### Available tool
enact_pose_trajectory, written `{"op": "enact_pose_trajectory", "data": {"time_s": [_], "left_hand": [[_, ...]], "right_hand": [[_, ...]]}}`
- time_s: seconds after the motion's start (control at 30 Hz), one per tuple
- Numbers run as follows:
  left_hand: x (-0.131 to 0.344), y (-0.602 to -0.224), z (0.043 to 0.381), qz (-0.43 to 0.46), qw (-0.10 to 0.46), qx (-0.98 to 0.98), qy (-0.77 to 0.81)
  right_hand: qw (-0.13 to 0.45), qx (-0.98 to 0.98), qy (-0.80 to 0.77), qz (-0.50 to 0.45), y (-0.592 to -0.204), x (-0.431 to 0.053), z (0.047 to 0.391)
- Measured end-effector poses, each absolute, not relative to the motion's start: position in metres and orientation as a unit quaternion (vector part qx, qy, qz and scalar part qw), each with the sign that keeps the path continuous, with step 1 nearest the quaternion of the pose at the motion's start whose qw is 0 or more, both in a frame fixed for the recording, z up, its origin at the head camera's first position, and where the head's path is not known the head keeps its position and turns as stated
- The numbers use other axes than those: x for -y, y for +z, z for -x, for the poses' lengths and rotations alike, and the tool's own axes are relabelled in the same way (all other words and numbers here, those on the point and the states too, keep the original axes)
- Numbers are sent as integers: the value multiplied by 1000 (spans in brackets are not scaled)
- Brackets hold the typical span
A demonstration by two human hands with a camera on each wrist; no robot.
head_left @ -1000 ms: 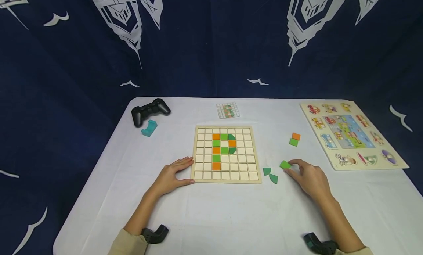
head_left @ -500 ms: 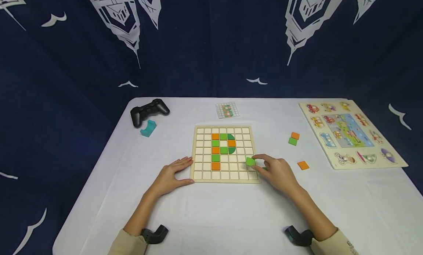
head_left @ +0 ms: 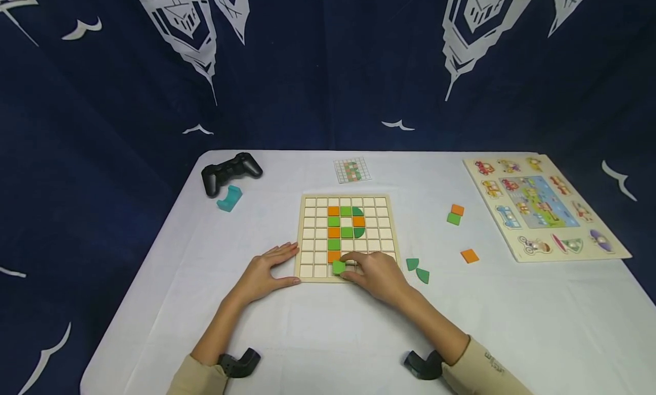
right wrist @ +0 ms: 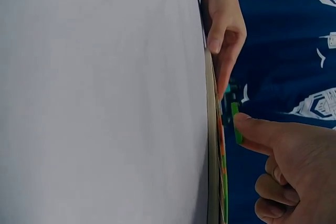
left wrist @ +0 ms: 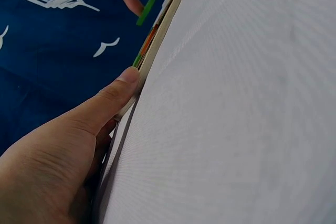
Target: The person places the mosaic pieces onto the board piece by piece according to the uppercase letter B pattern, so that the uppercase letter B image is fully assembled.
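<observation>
Right hand (head_left: 376, 275), thumb and index clamped on green square tile (head_left: 338, 267), six-to-seven o'clock on grid board (head_left: 360, 245). Tile seems just off the board; head view can't confirm. Left hand (head_left: 266, 272), fingers spread, against board edge, eight o'clock. Tile should be light, stiff, likely wood, not fragile; smooth, might slip. Best held by opposite edges. Pattern card (head_left: 352, 170) beyond, twelve o'clock.
</observation>
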State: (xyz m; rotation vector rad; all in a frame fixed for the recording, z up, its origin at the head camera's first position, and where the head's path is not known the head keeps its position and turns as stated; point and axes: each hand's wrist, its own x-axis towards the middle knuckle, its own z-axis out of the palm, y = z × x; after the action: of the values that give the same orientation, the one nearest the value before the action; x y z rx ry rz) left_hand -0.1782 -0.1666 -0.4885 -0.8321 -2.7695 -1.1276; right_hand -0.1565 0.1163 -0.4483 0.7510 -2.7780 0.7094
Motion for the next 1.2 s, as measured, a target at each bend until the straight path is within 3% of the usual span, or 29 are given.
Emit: {"op": "enact_pose_trajectory", "data": {"time_s": [0.83,1.2], "left_hand": [[169,-489,177,265,16,891,-368],[168,-490,179,268,15,889,-370]], "right_hand": [[96,935,218,-263,-457,-108,156],[96,945,251,-187,-444,-161,149]]}}
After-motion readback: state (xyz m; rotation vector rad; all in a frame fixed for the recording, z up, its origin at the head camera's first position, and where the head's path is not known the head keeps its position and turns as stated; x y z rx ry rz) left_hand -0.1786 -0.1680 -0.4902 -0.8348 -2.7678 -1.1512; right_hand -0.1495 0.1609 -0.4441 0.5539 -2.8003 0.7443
